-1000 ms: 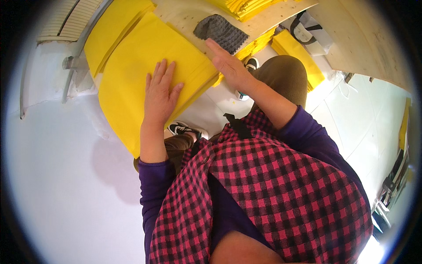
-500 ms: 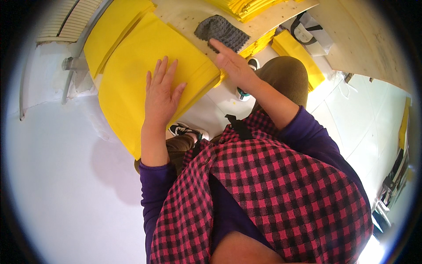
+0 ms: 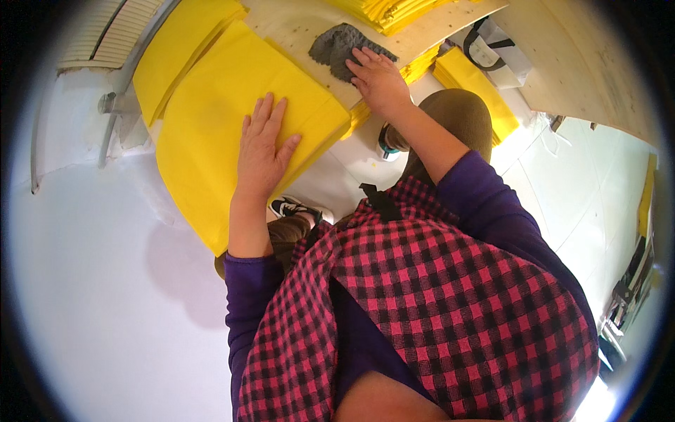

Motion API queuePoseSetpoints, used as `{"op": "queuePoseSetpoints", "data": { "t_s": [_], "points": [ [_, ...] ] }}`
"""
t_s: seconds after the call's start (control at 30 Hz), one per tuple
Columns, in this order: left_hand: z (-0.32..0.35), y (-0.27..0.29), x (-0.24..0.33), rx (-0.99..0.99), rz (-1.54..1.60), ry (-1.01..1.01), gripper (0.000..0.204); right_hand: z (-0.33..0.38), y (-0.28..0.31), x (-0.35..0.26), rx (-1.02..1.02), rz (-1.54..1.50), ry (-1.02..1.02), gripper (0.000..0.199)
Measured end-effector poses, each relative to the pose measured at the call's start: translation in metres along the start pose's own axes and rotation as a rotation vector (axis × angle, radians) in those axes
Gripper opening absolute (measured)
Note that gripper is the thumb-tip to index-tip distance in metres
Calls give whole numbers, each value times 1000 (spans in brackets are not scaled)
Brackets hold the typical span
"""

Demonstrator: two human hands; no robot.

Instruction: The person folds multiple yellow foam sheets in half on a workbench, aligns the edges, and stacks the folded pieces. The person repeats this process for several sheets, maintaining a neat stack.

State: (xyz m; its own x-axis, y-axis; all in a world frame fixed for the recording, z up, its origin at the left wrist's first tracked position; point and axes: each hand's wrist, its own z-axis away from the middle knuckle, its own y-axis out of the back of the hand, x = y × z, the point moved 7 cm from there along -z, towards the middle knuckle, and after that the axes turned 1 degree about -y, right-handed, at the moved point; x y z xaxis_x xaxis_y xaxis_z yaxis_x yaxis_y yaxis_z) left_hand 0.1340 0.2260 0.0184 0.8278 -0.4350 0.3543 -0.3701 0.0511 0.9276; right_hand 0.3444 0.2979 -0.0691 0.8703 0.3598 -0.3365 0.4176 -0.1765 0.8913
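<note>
Presently: left hand point(image 3: 261, 151) spread flat on yellow sheet stack point(image 3: 225, 133) at the wooden surface point(image 3: 295, 24) edge, right hand point(image 3: 380, 81) fingers extended on grey cloth point(image 3: 336, 48); best pinning the stack firmly.

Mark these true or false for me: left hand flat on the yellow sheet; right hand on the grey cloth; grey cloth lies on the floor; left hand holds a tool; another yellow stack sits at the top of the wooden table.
1. The left hand lies flat on the yellow sheet. True.
2. The right hand rests on the grey cloth. True.
3. The grey cloth lies on the floor. False: it lies on the wooden table.
4. The left hand holds a tool. False: its fingers are spread open and empty.
5. Another yellow stack sits at the top of the table. True.
</note>
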Motion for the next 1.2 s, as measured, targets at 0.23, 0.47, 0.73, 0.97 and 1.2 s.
{"op": "queuePoseSetpoints", "data": {
  "t_s": [0.23, 0.47, 0.73, 0.97, 1.2],
  "points": [
    [1, 0, -1, 29, 9, -16, 57, 2, 18, 1, 187, -266, 1, 38],
    [2, -1, -3, 56, 10, -19, 58, 9, 33, 0, 275, -615, -14, 32],
    [1, -3, -5, 33, 14, -18, 56, 5, 41, 7, 274, -295, -78, 28],
    [0, -1, -4, 73, 4, -44, 57, -3, 25, 10, 195, -162, -104, 13],
    [0, -2, -4, 71, 18, -43, 57, -2, 34, 12, 332, -281, -25, 11]
  ]
}}
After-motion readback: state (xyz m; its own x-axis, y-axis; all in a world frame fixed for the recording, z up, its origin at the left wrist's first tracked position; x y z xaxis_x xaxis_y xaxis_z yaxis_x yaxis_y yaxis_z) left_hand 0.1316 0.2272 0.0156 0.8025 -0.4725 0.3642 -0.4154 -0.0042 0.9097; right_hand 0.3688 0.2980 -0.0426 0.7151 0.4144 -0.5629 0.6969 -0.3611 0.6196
